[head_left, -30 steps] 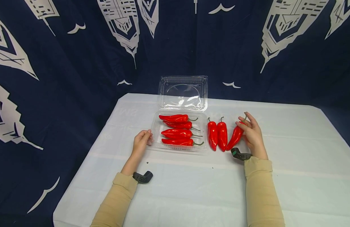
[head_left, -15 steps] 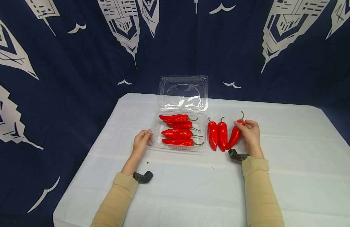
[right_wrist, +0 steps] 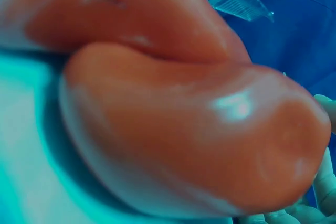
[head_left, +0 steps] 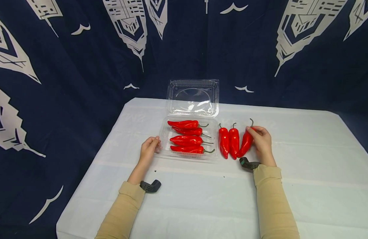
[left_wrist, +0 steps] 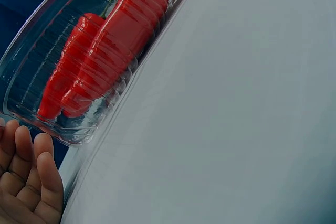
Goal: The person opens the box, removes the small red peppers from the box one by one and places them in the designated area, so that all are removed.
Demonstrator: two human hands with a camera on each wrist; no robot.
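Note:
A clear plastic clamshell container [head_left: 188, 156] lies on the table with its lid [head_left: 192, 96] raised at the back. Several red chili peppers [head_left: 187, 140] lie in its base, stems to the right. My left hand [head_left: 149, 146] holds the container's left edge; in the left wrist view its fingers [left_wrist: 44, 163] are bent by the container's corner. To the right of the container stand two red peppers [head_left: 223, 142] side by side, stems away from me. My right hand [head_left: 263, 141] pinches a third red pepper [head_left: 246, 144] near its stem end, its tip close to the neighbouring pepper.
A white cloth covers the table [head_left: 202, 202]. Dark blue fabric [head_left: 231, 59] with white printed shapes hangs behind it. Small dark specks lie on the cloth in front of the container. Each wrist wears a black camera band [head_left: 151, 186].
My right hand has shifted left and lower along the pepper, from around its stem to its upper body. The pepper has turned more upright, toward the other two. My left hand keeps its place.

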